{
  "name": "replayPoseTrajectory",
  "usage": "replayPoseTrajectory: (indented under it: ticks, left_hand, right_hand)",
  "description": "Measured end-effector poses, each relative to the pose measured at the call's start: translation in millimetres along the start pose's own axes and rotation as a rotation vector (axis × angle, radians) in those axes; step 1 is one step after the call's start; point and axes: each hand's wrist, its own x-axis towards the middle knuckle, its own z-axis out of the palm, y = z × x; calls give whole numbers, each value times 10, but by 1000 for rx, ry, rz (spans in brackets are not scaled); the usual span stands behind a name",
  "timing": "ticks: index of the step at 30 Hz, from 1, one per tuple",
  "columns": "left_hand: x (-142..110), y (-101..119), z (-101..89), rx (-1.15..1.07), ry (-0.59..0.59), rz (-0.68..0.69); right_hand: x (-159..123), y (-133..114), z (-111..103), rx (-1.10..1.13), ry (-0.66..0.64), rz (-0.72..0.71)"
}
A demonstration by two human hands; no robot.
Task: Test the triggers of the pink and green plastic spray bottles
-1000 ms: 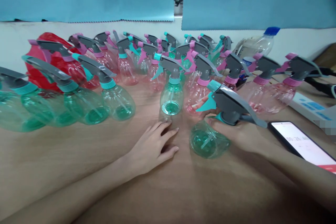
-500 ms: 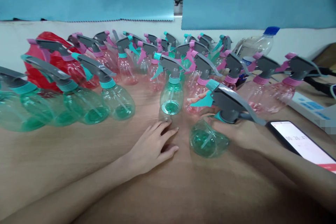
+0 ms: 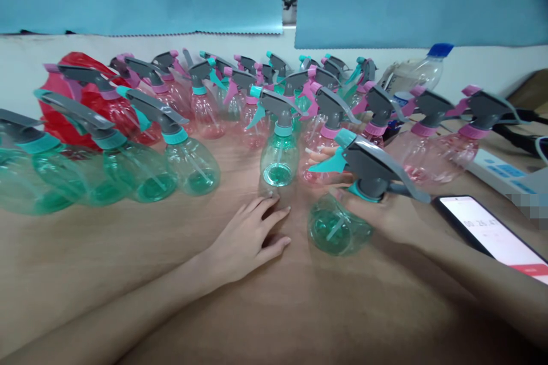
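Note:
My left hand (image 3: 250,239) lies on the table (image 3: 240,319) with its fingers spread and nothing in them. Just beyond its fingertips stands a clear green spray bottle (image 3: 279,162) with a grey and turquoise trigger head. To the right, my right hand (image 3: 385,217) is around the neck of another green spray bottle (image 3: 331,231), thumb on the near side. The other fingers reach past the far side, partly hidden behind the turquoise trigger. This bottle's grey head (image 3: 372,162) points left, and its base is on or very near the table.
Several green spray bottles (image 3: 192,168) stand at left, with many pink ones (image 3: 208,114) and more green ones behind. A red bag (image 3: 71,108) is at back left. On the right are a phone (image 3: 483,228) showing a timer, a white device (image 3: 505,174) and a blue-capped bottle (image 3: 422,71).
The fingers of my right hand have straightened a little behind the trigger. The bottle there shifts very slightly left in view; my left hand stays where it was.

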Motion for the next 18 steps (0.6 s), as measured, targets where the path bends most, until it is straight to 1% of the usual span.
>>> replayPoseTrajectory:
  ticks: [6,9,13,15,18]
  left_hand:
    - [2,13,-9,11,10,-5]
    - [1,1,4,22,24,-3]
    - [2,-28,34,41,40,15]
    - [4,-42,47,50,56,24]
    - [7,-56,62,62,71,28]
  right_hand:
    - [-23,121,45,89,40,48]
    - [-31,155,60,16,66,49]
    - [-65,206,64,-77,160,20]
    - [-105,257,54,-82,139,-20]
    - [-204,355,8,-41,41,-90]
